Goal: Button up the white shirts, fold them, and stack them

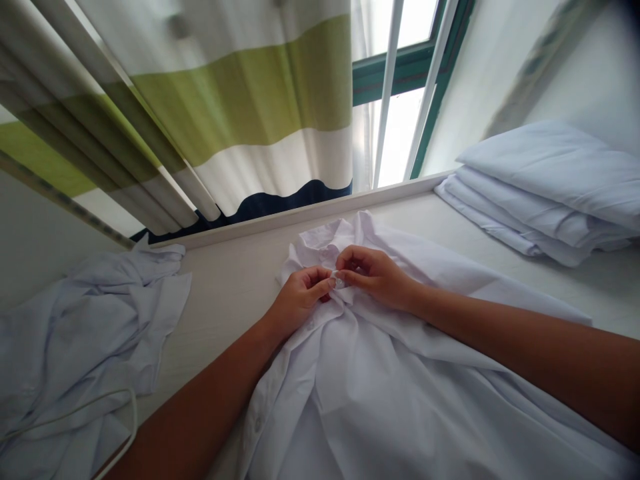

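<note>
A white button-up shirt lies spread on a white surface in front of me, collar toward the window. My left hand pinches the shirt's front placket just below the collar. My right hand meets it from the right, fingertips closed on the same spot of fabric, where a small button shows between the fingers. More buttons run down the placket toward me.
A crumpled white shirt lies at the left with a white cable over it. Folded white garments are stacked at the back right. A striped curtain and a window stand behind the surface's far edge.
</note>
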The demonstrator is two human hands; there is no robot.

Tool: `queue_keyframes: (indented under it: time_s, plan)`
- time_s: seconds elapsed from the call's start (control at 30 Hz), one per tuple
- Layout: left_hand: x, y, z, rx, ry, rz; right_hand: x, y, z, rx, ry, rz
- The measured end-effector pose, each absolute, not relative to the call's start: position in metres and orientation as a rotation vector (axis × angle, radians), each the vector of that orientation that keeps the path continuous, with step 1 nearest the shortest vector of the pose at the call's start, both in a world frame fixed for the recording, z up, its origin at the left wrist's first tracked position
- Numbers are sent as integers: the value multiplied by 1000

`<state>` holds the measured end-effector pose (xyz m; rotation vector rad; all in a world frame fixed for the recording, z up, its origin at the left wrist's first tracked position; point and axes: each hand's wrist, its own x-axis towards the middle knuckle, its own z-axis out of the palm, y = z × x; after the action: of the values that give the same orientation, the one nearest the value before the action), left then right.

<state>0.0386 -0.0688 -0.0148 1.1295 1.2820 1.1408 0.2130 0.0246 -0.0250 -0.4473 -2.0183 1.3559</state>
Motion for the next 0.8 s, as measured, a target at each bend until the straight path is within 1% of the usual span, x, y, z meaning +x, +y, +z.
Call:
queue_keyframes:
  time_s: [0.2,0.6,0.67,0.8]
  plan:
    - [41,-70,-13,1139,1360,1159,214,25,-25,-421,-2022,1375]
    - [41,-72,-15,1200,1439,1191,213,27,-27,-525,-1911,1495]
    - [39,-71,-16,1176,1471,1266,214,28,-26,-544,-1913,1449]
    - [32,-68,-21,1111,1508,1399,216,28,-22,-557,-2125,1194]
